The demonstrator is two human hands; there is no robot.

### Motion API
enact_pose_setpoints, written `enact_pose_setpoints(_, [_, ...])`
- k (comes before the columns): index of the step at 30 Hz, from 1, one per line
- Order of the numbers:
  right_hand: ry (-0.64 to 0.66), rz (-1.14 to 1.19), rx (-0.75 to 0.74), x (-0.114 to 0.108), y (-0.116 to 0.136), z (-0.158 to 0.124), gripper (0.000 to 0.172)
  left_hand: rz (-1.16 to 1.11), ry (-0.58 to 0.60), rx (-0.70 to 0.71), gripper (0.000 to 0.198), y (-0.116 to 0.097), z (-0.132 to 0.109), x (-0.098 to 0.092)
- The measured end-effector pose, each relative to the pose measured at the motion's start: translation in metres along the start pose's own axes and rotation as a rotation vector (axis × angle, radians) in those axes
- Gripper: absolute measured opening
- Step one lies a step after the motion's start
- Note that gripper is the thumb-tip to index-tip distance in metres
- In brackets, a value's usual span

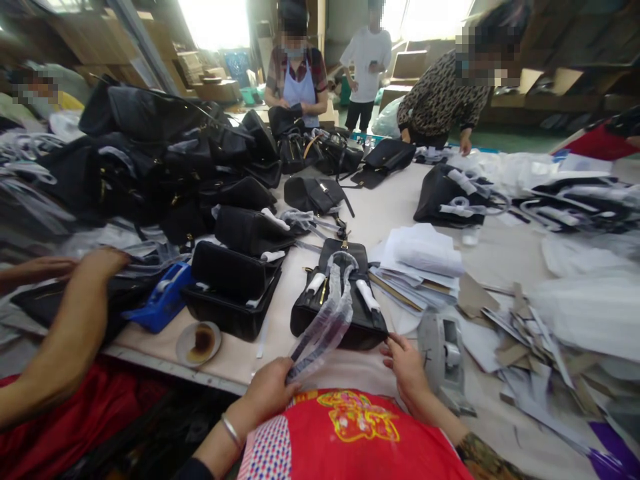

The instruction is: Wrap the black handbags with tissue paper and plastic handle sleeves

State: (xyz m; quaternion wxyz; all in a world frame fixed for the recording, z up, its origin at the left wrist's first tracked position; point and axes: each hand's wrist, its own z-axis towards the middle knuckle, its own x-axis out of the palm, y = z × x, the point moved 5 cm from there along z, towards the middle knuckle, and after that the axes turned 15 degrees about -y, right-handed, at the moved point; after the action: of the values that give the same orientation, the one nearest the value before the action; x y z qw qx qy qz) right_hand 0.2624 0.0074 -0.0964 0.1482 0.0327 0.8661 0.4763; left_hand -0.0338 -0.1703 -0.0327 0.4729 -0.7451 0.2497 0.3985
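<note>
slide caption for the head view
Left hand holds the plastic-wrapped strap of a black backpack; right hand touches its corner.

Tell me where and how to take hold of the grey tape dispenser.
Grip the two long sides of the grey tape dispenser, probably from above with the right hand, the nearer one: its body is longer than wide, and paper scraps crowd its right side.

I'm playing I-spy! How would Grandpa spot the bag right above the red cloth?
On the pale table, find the edge nearest the red cloth. Just past the left hand and right hand there sits a black bag. Unlike the other bags, it trails a clear-wrapped strap into the left hand.
</note>
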Motion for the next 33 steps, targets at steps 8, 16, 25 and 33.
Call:
enact_pose_setpoints(8, [0.374,-0.001,0.278,0.002,0.004,-0.064,0.026,-0.485,0.223,-0.075,0.024,-0.044,-0.006,-0.041])
enact_pose_setpoints(16, [0.546,0.272,0.425,0.06,0.074,-0.111,0.033,-0.377,0.251,0.342,0.023,-0.115,-0.013,-0.041])
enact_pose_setpoints(25, [0.584,0.187,0.5,0.081,0.111,-0.108,0.009,0.233,0.08,0.474,0.023,-0.15,-0.018,-0.082])
enact_pose_setpoints(33, [1.024,0.779,0.648,0.14,0.17,-0.122,0.006,-1.086,0.467,-0.239,0.048,-0.16,0.011,-0.076])
